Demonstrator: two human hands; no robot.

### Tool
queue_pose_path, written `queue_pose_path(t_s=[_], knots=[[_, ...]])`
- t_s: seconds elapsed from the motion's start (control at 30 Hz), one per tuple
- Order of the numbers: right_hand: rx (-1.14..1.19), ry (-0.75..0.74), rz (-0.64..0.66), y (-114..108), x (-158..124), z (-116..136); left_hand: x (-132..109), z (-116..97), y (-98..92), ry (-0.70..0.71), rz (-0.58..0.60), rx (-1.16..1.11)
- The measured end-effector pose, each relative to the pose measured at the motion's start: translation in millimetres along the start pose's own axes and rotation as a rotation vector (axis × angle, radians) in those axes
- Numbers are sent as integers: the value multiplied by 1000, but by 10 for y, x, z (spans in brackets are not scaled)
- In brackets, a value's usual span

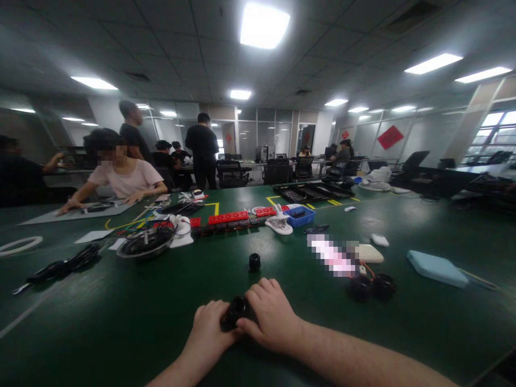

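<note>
Near the front of the green table, my left hand and my right hand are closed round a black tube-like fitting. A round opening of the fitting faces up and toward me between the hands. My left fingers wrap its left side. My right hand covers its right side, with the thumb across its front. Much of the fitting is hidden by my fingers. Just beyond my hands, apart from them, a short black ribbed cap-like piece stands on the table.
Red modules lie in a row ahead, with a blue bin beside them. Coiled black cable is at left. A light blue case and two round black parts are at right. A co-worker sits across at left.
</note>
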State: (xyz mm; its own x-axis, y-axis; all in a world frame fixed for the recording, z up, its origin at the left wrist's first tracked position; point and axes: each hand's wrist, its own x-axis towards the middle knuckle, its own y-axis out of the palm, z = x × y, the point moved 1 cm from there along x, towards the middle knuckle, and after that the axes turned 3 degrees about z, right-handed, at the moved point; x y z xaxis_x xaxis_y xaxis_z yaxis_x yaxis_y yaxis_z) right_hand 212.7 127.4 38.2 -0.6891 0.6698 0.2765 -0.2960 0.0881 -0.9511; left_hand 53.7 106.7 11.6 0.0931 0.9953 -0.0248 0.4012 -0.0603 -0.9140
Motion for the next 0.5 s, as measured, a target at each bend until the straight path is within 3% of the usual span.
queue_pose_path(t_s=[0.5], knots=[[128, 69, 4, 31, 0, 61, -49, -88, 9, 16, 38, 7]])
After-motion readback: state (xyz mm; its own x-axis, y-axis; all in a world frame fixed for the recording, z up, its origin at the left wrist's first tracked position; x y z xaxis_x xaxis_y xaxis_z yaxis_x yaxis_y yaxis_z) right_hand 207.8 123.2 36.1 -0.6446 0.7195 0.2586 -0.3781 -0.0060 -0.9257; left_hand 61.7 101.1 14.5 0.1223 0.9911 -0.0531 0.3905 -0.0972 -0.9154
